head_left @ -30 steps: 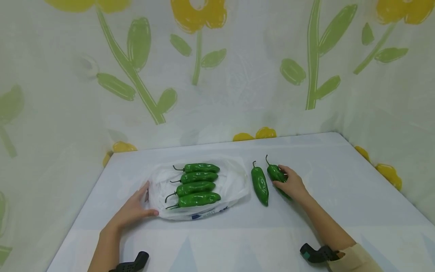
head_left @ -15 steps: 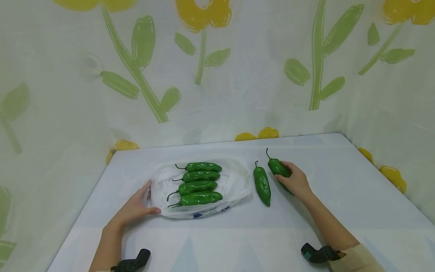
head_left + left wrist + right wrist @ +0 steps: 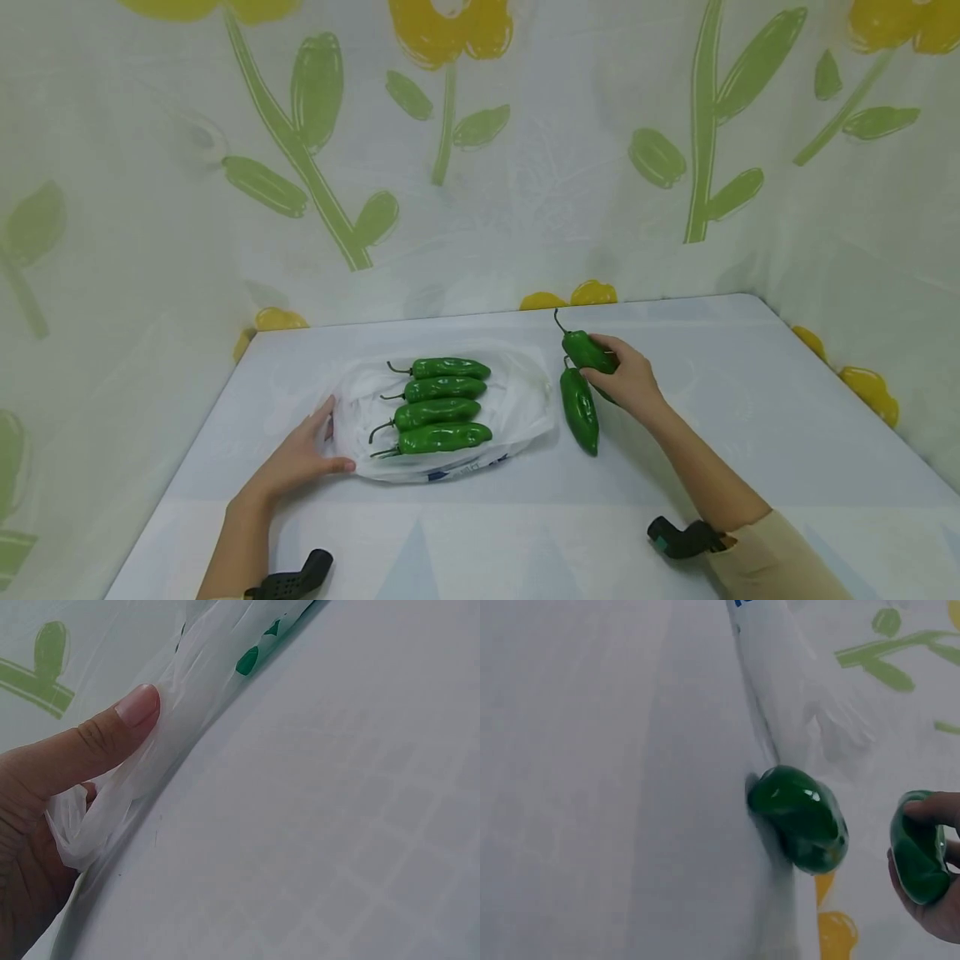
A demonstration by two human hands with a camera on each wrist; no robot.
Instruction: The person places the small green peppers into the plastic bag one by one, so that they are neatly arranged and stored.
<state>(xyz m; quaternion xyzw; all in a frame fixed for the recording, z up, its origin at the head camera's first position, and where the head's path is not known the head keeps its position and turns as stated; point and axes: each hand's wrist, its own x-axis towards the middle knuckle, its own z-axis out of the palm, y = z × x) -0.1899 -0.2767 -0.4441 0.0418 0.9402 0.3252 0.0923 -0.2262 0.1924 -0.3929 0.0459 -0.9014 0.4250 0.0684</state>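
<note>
A white plastic bag [image 3: 525,400] lies on the table with several green chili peppers [image 3: 442,412] in a row on it, stems to the left. My left hand [image 3: 296,458] rests at the bag's left edge, thumb and fingers spread apart. In the left wrist view, the straight thumb [image 3: 112,735] touches the crumpled plastic [image 3: 161,754]; the other fingers are mostly hidden. My right hand [image 3: 626,379] grips a green chili pepper [image 3: 585,350] between thumb and fingers, raised over the table. Below and left of it, another loose chili pepper [image 3: 579,412] lies right of the bag.
The white table [image 3: 750,417] extends to the right and toward the front. Behind and at the sides hangs a pale cloth [image 3: 555,167] printed with flowers. Black camera mounts [image 3: 682,537] sit on both wrists.
My right hand has lifted the right-hand loose chili pepper and carried it up and left, so it is above the other loose one. The left hand stays at the bag's edge.
</note>
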